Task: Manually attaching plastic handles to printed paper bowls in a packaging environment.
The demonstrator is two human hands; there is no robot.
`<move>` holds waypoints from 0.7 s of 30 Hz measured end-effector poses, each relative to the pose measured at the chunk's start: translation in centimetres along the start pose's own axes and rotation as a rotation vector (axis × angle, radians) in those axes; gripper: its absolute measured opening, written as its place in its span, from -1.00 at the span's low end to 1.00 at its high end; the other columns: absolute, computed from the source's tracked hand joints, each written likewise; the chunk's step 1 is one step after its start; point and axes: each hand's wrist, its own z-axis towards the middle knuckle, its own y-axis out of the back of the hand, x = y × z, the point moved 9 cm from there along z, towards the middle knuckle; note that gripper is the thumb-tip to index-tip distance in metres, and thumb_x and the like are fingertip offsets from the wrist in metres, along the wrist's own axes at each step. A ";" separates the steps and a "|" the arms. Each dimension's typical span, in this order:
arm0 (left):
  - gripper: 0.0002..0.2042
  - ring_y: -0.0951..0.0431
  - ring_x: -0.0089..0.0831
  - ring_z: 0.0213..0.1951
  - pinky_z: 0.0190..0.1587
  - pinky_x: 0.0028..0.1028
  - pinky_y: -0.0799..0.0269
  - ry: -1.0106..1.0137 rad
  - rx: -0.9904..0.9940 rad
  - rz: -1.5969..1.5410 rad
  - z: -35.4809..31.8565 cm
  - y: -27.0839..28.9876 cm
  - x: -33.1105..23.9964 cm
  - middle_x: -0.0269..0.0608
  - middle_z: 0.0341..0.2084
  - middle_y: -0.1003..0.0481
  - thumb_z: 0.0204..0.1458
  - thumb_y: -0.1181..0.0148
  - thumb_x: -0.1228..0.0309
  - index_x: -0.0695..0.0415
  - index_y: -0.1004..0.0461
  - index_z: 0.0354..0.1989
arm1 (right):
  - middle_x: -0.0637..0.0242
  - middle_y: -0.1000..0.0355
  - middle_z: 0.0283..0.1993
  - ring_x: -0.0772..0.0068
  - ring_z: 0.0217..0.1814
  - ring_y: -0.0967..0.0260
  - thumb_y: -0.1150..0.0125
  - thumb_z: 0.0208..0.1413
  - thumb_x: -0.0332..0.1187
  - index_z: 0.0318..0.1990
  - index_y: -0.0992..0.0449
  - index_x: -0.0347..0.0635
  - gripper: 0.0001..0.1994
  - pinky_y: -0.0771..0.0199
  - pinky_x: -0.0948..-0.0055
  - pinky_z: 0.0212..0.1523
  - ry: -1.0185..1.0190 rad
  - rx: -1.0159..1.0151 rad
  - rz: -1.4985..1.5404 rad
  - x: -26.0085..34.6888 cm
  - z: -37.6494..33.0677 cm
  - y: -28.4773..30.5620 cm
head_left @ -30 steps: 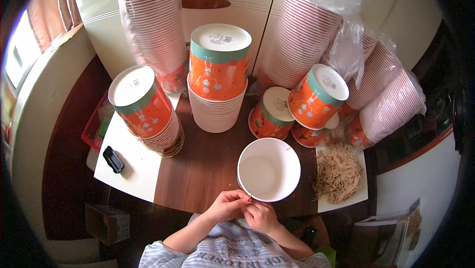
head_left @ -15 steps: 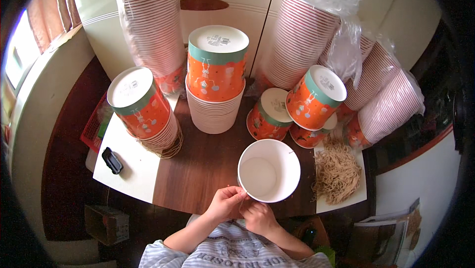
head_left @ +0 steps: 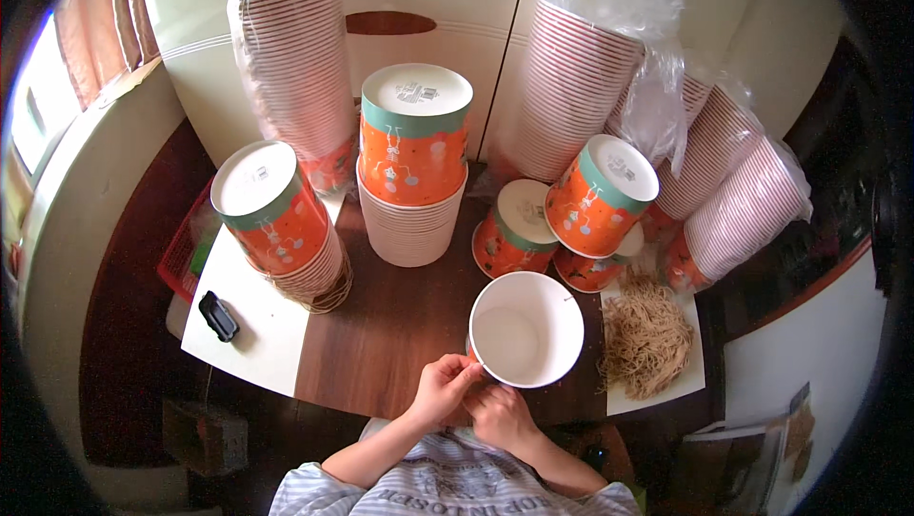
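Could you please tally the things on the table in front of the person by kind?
Upright open white cup, at both hands: 1
Upside-down orange cup stacks: 4
Plastic-wrapped cup stacks along the back: at least 3
Heap of tan strings: 1
Small black object: 1
Total: at least 10

open white bucket [head_left: 526,328]: 1 | upturned orange bucket stacks [head_left: 414,149]: 5 | wrapped cup stacks [head_left: 295,69]: 4 | string heap [head_left: 645,343]: 1 | black clip [head_left: 218,315]: 1

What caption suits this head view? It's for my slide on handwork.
Both hands, left hand and right hand, work at the near rim of an open paper bucket among stacked orange buckets.
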 end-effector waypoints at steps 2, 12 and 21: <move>-0.84 -0.38 -0.67 -0.46 -0.39 -0.66 -0.32 -0.014 -0.017 0.031 0.0 0.1 -0.1 -0.37 -0.50 -0.43 0.04 -0.07 0.41 0.28 -0.41 -0.36 | 0.29 -0.35 -0.60 0.34 -0.51 -0.33 -0.03 -0.31 -0.46 -0.51 -0.45 -0.15 -0.88 -0.33 0.35 -0.37 -0.004 -0.013 -0.007 -0.3 -0.3 -0.5; -0.65 -0.33 -0.20 -0.18 -0.13 -0.34 -0.27 -0.703 -0.010 0.968 1.0 0.1 -10.6 -0.17 -0.21 -0.36 -0.23 -0.12 0.56 0.06 -0.41 -0.16 | 0.42 -0.29 -0.65 0.41 -0.55 -0.32 -0.17 -0.12 -0.31 -0.54 -0.39 -0.09 -0.87 -0.28 0.44 -0.45 -0.046 -0.024 0.082 0.9 -1.2 4.4; -0.75 -0.21 -0.33 0.12 0.02 -0.24 -0.19 -0.919 0.689 1.213 1.5 -2.2 -11.6 -0.33 -0.08 -0.37 -0.24 -0.12 0.38 0.03 -0.44 -0.29 | 0.40 -0.34 -0.65 0.41 -0.62 -0.29 -0.25 -0.17 -0.39 -0.50 -0.48 -0.12 -0.92 -0.24 0.46 -0.47 -0.009 -0.054 0.257 0.6 -1.7 11.6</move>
